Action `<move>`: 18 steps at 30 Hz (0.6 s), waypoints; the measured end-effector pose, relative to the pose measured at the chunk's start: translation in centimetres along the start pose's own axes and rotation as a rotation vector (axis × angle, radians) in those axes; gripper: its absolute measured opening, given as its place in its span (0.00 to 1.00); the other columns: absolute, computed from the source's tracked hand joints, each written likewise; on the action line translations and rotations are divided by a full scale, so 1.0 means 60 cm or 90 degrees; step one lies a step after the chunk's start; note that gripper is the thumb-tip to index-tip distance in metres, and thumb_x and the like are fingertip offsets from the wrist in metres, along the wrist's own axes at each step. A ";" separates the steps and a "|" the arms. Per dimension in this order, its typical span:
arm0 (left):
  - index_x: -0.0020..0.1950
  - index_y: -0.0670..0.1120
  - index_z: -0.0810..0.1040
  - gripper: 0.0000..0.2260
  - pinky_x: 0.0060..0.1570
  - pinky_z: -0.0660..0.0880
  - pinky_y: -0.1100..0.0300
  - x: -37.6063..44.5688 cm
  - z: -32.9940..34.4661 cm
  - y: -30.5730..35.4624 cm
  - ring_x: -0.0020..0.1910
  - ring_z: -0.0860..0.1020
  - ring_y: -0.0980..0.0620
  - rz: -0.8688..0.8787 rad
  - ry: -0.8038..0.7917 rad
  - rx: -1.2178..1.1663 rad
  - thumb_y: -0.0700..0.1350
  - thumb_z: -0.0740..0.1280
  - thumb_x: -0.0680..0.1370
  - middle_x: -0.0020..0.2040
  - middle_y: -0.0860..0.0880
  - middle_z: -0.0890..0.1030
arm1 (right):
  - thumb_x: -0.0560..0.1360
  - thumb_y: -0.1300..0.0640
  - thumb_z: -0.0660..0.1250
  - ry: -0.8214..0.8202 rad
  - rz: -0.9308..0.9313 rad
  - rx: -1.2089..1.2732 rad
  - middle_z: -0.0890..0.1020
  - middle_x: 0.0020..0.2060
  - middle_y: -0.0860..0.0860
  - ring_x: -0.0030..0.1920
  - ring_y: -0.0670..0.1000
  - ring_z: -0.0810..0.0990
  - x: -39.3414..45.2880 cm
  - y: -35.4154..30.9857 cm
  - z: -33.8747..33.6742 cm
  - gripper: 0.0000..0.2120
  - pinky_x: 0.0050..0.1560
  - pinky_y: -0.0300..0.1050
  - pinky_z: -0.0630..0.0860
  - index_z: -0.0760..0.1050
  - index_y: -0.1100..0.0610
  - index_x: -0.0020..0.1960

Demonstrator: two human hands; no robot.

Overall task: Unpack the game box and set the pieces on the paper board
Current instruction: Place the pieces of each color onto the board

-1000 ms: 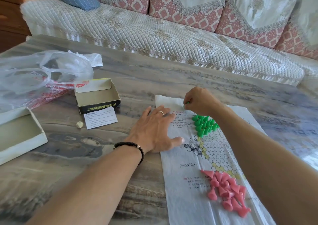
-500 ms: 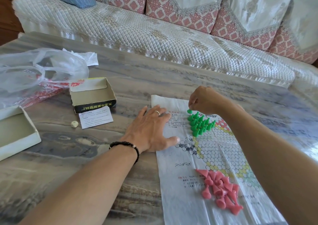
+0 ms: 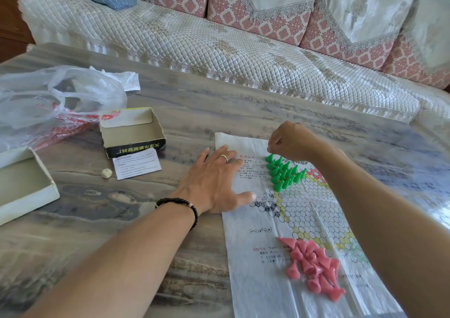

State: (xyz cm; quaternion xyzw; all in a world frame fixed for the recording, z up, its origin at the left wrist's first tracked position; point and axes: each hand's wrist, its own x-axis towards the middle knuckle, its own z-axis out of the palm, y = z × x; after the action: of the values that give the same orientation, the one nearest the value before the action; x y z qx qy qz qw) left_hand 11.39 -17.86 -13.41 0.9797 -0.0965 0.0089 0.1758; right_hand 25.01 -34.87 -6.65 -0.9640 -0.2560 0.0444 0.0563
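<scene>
Bright, soft daylight, strongest toward 3 o'clock; glare washes the table there. Faint shadows only. Centre fairly sharp, print on the paper board smeared. Wide-angle bowing curves the sofa at 12 o'clock; forearms stretch at 6.

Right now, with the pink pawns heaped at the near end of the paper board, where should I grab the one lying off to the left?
Pinch the left pink cone-shaped plastic pawn across its narrow stem, fingers coming from above and the left, the side free of the pile. It lies tipped over, flared base nearest you, on the printed paper board.
</scene>
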 end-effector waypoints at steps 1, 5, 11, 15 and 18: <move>0.78 0.49 0.55 0.39 0.75 0.41 0.47 0.000 0.000 -0.001 0.77 0.43 0.53 0.003 -0.001 0.000 0.69 0.58 0.73 0.79 0.50 0.52 | 0.74 0.58 0.69 0.013 0.000 0.005 0.86 0.40 0.52 0.38 0.51 0.85 0.000 0.001 -0.001 0.06 0.46 0.48 0.82 0.83 0.60 0.44; 0.78 0.51 0.56 0.40 0.75 0.40 0.45 -0.003 0.002 -0.004 0.77 0.42 0.54 0.021 -0.010 0.013 0.71 0.56 0.72 0.79 0.50 0.51 | 0.76 0.56 0.66 0.043 -0.008 0.020 0.86 0.42 0.52 0.39 0.52 0.84 -0.018 -0.001 -0.010 0.08 0.45 0.48 0.82 0.82 0.59 0.45; 0.78 0.52 0.53 0.42 0.74 0.38 0.45 -0.010 -0.004 -0.001 0.77 0.37 0.54 0.046 -0.043 0.053 0.73 0.53 0.70 0.80 0.52 0.48 | 0.77 0.59 0.65 0.117 -0.024 0.052 0.85 0.44 0.50 0.39 0.48 0.83 -0.090 -0.019 -0.025 0.08 0.44 0.44 0.82 0.82 0.59 0.47; 0.79 0.53 0.48 0.44 0.75 0.39 0.47 -0.021 -0.013 0.005 0.76 0.36 0.53 0.047 -0.096 0.073 0.75 0.50 0.69 0.79 0.52 0.44 | 0.78 0.59 0.64 0.132 -0.024 0.062 0.84 0.47 0.49 0.42 0.46 0.82 -0.149 -0.023 -0.030 0.09 0.40 0.29 0.74 0.82 0.59 0.50; 0.79 0.53 0.48 0.44 0.75 0.39 0.49 -0.048 -0.019 0.022 0.77 0.37 0.54 0.039 -0.093 0.080 0.74 0.47 0.68 0.79 0.53 0.45 | 0.77 0.57 0.64 0.132 -0.021 0.071 0.84 0.45 0.47 0.41 0.42 0.78 -0.199 -0.026 -0.027 0.09 0.39 0.27 0.71 0.82 0.57 0.50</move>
State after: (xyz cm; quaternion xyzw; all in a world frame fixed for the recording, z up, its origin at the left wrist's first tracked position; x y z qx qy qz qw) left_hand 8.34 -18.17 -12.05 0.9834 -0.1380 -0.0515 0.1063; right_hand 14.10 -39.64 -4.16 -0.9544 -0.2620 -0.0424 0.1367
